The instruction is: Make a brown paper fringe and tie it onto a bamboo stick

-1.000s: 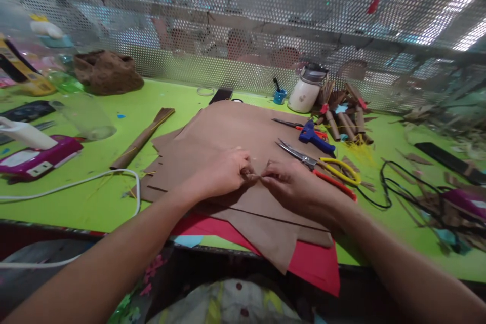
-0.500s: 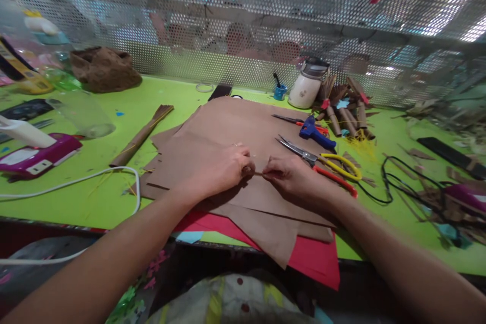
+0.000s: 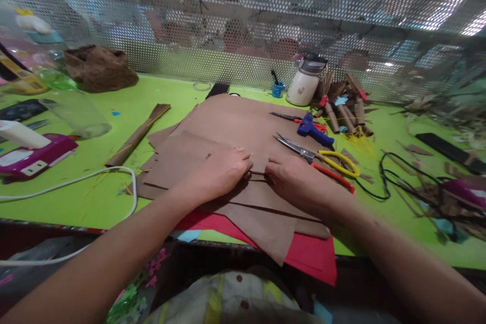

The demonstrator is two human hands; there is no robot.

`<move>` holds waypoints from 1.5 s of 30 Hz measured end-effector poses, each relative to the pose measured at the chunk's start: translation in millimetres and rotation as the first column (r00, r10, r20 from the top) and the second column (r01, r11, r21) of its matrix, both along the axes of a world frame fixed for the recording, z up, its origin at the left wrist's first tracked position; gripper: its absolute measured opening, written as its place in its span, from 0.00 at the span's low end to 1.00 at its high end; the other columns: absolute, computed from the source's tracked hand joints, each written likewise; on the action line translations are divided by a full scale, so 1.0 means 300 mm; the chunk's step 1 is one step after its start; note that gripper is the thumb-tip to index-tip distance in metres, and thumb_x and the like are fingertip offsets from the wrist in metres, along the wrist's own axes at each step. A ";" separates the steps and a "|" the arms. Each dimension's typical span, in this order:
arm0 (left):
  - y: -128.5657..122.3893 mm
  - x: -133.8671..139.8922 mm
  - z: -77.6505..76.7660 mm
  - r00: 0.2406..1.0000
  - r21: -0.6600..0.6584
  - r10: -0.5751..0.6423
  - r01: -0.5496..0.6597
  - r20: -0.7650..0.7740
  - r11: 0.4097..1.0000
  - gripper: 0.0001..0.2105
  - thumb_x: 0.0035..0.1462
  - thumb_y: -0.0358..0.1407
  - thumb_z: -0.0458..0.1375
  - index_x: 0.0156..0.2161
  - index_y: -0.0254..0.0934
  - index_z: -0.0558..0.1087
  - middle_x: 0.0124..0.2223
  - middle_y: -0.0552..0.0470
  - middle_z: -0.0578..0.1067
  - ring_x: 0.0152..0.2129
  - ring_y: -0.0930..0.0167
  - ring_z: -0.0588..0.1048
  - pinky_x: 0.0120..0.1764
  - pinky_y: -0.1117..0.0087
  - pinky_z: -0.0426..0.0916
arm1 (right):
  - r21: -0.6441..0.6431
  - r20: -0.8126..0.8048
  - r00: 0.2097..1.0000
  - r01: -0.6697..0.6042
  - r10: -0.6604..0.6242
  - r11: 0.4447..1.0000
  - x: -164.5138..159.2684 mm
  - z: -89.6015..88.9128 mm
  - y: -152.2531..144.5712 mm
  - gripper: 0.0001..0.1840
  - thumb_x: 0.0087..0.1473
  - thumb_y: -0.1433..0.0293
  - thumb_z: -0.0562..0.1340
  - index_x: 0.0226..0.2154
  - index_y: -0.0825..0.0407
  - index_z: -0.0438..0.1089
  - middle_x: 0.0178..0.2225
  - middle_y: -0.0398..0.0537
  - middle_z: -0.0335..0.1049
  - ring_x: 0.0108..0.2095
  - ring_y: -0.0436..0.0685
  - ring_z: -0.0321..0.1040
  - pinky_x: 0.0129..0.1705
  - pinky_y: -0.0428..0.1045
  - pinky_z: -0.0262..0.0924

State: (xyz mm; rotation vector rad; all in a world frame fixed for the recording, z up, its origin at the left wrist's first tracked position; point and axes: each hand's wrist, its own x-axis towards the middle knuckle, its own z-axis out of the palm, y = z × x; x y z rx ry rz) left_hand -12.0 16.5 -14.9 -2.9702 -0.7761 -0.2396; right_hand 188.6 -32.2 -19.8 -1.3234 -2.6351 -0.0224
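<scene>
My left hand (image 3: 230,168) and my right hand (image 3: 288,174) rest close together on a stack of brown paper sheets (image 3: 235,116). Both are closed, fingers curled down. Between them runs a thin strip of brown paper (image 3: 258,173), perhaps a folded or rolled edge; each hand pinches one end. The fingertips are mostly hidden beneath the knuckles. Red paper (image 3: 315,260) sticks out under the stack at the table's front edge. Right of my right hand lie scissors (image 3: 298,149) with one yellow and one red handle. Behind them are a blue glue gun (image 3: 313,130) and a second, orange-handled pair of scissors (image 3: 283,116).
A brown paper roll with a fringed end (image 3: 136,136) lies left of the stack, near a white cable (image 3: 134,187) and a purple power strip (image 3: 38,154). A white jug (image 3: 304,83) and several finished-looking rolls (image 3: 345,114) stand at the back right. Black cable (image 3: 385,182) runs at right.
My fingers have curled further down against the paper, and my right hand has turned flatter. A dark gap now shows below the strip. The view has shifted slightly.
</scene>
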 end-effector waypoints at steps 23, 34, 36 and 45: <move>-0.023 0.002 0.041 0.988 0.001 0.003 -0.003 -0.157 1.000 0.10 0.58 0.25 0.47 0.32 0.31 0.70 0.34 0.45 0.72 0.31 0.67 0.68 0.36 0.66 0.62 | -0.037 0.106 0.994 0.003 0.001 0.999 0.022 0.023 -0.028 0.05 0.56 0.77 0.55 0.31 0.56 0.65 0.33 0.48 0.65 0.30 0.51 0.58 0.32 0.47 0.49; 0.000 -0.026 0.033 0.999 -0.067 -0.018 0.016 -0.030 0.998 0.09 0.59 0.32 0.48 0.31 0.34 0.69 0.33 0.48 0.70 0.29 0.70 0.66 0.34 0.69 0.61 | 0.002 0.143 0.989 -0.042 0.041 0.999 0.031 0.035 -0.032 0.07 0.57 0.76 0.53 0.31 0.56 0.65 0.32 0.50 0.66 0.33 0.54 0.59 0.35 0.49 0.51; -0.005 -0.019 0.027 1.000 -0.054 -0.004 0.003 -0.017 0.999 0.09 0.60 0.32 0.48 0.32 0.34 0.69 0.33 0.48 0.69 0.29 0.70 0.66 0.35 0.68 0.61 | 0.025 0.152 0.988 -0.042 0.037 0.999 0.031 0.030 -0.035 0.07 0.58 0.76 0.53 0.31 0.56 0.65 0.32 0.51 0.66 0.34 0.55 0.59 0.36 0.49 0.51; -0.011 0.009 -0.001 0.997 -0.017 -0.057 0.056 -0.044 0.998 0.09 0.59 0.28 0.46 0.33 0.32 0.69 0.34 0.46 0.70 0.30 0.68 0.67 0.36 0.67 0.61 | 0.134 0.203 0.978 -0.064 0.036 0.989 -0.001 0.022 -0.026 0.08 0.57 0.76 0.53 0.30 0.57 0.67 0.31 0.53 0.67 0.34 0.57 0.57 0.37 0.52 0.50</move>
